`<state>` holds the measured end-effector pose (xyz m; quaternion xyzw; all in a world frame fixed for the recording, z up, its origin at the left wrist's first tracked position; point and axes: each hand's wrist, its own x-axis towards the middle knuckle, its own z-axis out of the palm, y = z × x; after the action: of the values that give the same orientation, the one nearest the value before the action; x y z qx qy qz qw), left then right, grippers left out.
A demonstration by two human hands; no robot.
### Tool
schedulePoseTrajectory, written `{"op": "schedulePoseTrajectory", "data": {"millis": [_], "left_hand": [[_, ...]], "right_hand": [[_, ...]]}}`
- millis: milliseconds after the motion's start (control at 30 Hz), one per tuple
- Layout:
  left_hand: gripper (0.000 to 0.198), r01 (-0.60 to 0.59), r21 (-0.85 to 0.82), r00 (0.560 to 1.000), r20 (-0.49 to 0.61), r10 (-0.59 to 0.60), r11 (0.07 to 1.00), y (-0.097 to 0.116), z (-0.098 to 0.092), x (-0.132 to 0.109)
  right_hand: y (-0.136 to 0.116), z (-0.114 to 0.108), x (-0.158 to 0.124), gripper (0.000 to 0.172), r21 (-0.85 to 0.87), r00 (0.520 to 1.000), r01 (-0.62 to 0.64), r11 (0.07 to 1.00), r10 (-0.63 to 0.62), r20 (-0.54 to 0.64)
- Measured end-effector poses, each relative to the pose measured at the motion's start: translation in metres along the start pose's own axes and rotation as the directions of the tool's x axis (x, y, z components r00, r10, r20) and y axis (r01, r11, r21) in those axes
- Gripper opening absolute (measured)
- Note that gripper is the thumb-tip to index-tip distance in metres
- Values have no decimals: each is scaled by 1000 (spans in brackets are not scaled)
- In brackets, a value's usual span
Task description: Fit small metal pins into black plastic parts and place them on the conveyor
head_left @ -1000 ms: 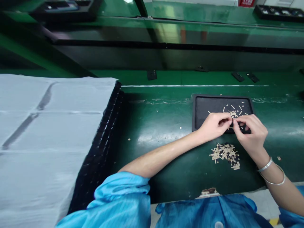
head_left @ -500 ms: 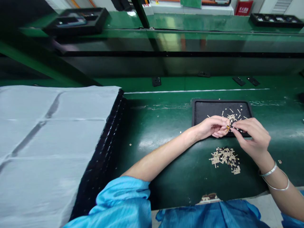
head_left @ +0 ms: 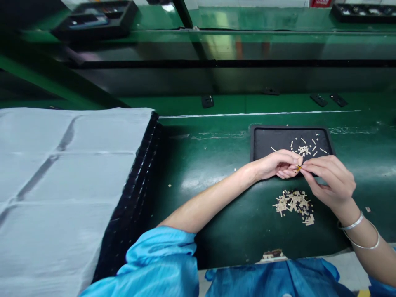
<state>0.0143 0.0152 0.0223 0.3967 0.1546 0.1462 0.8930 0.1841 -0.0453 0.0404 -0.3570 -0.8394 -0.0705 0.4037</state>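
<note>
Left hand (head_left: pixel 283 163) pinches a tiny amber piece (head_left: pixel 298 168), likely light, delicate, best held by edges; right hand (head_left: pixel 335 180) sits at three o'clock, its grip unclear.

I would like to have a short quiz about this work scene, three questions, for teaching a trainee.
1. True or false: the larger pile of pale pieces lies on the green bench, outside the black tray.
2. The silver bangles are worn: A. on the person's left side; B. on the right side; C. on both sides.
3. What colour shows on the small item between the left hand and the right hand?

Key: 1. True. 2. B. 3. Yellow.
</note>
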Motion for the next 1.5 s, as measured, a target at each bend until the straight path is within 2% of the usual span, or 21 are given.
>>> {"op": "schedulePoseTrajectory", "data": {"millis": [200,267,333,367,433,500,533,600,667,733,867,933,1033,1133,1233,1300,1367,1433,1467,1500], "left_hand": [[22,-1,53,999,-33,3,999,-4,3,-2],[20,-33,132,991,-122,50,991,-1,4,-4],[19,-103,324,949,-251,191,940,10,2,-3],[18,-133,467,903,-307,301,874,18,-2,-1],[12,-106,760,763,-351,543,641,40,-17,10],[8,74,927,589,-337,735,367,64,-41,27],[11,186,940,531,-341,776,286,76,-56,38],[27,375,898,477,-401,782,231,96,-86,59],[39,555,783,414,-553,723,281,109,-112,78],[41,608,732,378,-606,700,307,116,-131,91],[34,639,710,383,-627,678,296,117,-148,104],[32,652,696,369,-638,676,301,118,-150,107],[34,641,683,352,-666,658,348,121,-151,107],[22,553,716,383,-673,633,426,121,-143,103],[2,382,765,418,-643,642,518,110,-120,94],[3,257,768,447,-632,633,586,92,-97,83],[13,147,747,504,-620,601,648,68,-70,68],[28,38,702,570,-599,562,711,39,-43,49],[37,-139,588,630,-568,530,797,25,-30,40],[46,-248,467,680,-540,496,849,12,-20,31]], "right_hand": [[0,1,-1,19,15,1000,9,1000,-9,12],[1,1,-1,20,33,1000,-28,999,28,5],[1,2,-2,22,56,998,-65,996,66,-21],[1,2,-2,22,65,996,-82,995,84,-33],[1,3,-3,22,80,993,-109,991,113,-40],[-1,5,-4,21,97,990,-132,986,136,-33],[-1,6,-4,21,109,989,-140,984,143,-29],[-3,9,-5,21,139,988,-145,980,151,-32],[-4,12,-5,21,167,986,-151,974,160,-38],[-5,16,-6,22,187,984,-164,968,175,-43],[-7,22,-7,21,196,973,-205,959,221,-65],[-8,24,-8,19,188,967,-230,955,245,-63],[-7,27,-9,16,159,961,-261,952,272,-53],[-4,29,-10,14,130,956,-277,952,287,-61],[-1,29,-11,14,114,950,-295,949,304,-67],[1,29,-11,14,123,936,-337,933,346,-63],[2,28,-11,13,170,904,-409,897,423,-55],[3,26,-11,11,263,843,-508,820,537,-44],[4,25,-12,9,323,797,-560,763,602,-41],[5,25,-13,7,385,744,-602,700,666,-48]]}}
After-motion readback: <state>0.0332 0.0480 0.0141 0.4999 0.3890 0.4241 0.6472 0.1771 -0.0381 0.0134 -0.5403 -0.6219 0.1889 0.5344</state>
